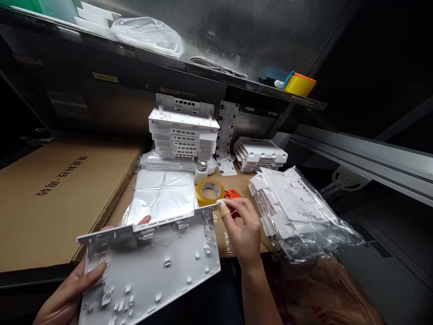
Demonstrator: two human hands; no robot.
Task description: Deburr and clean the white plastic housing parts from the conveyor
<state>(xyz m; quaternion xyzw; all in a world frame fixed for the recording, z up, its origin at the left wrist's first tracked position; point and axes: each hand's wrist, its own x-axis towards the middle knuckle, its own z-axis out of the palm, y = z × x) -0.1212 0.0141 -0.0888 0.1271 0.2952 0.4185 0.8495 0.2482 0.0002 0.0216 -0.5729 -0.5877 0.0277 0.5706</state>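
Note:
A white plastic housing panel, with small clips and posts on its inner face, is tilted in front of me. My left hand grips its left end, thumb on the inner face and fingers behind. At the upper right corner, my right hand pinches a small white wad, perhaps cloth or tissue, against the panel's edge. Just behind that hand lie a roll of yellow tape and an orange-red tool, partly covered by the fingers. A small white bottle with a metal top stands behind the tape.
Similar white housings stand in a stack at the back, with a smaller stack to its right. White plastic bags lie before the tall stack. Bagged housings sit at right, flat cardboard at left. A metal shelf overhangs the bench.

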